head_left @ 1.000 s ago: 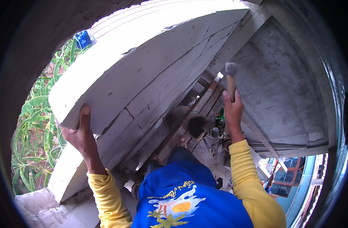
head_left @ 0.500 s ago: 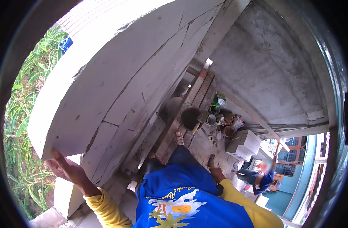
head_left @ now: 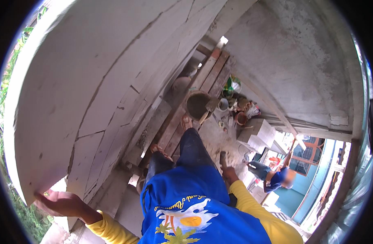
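A pale wall of large, smooth blocks (head_left: pixel 88 81) rises along my left side, with dark joints between the blocks. My left hand (head_left: pixel 62 203) is at the near end of an upper white block (head_left: pixel 44 134), its fingers closed around the lower corner. My right hand (head_left: pixel 230 174) hangs low beside my right leg, closed on a short dark tool (head_left: pixel 223 158) pointing away from me. The kind of tool cannot be made out.
I stand on wooden planks (head_left: pixel 206 77). Ahead are a mortar bucket (head_left: pixel 197 105), a smaller pale bucket (head_left: pixel 223 104) and a reddish pot (head_left: pixel 241 118). White blocks (head_left: pixel 257 132) are stacked to the right; beyond them is another person (head_left: pixel 276 177). A plastered wall (head_left: pixel 284 61) stands beyond.
The view has shifted, and the block wall fills more of the left side. My left hand stays at the block's corner, its fingers more curled. My right hand keeps the tool.
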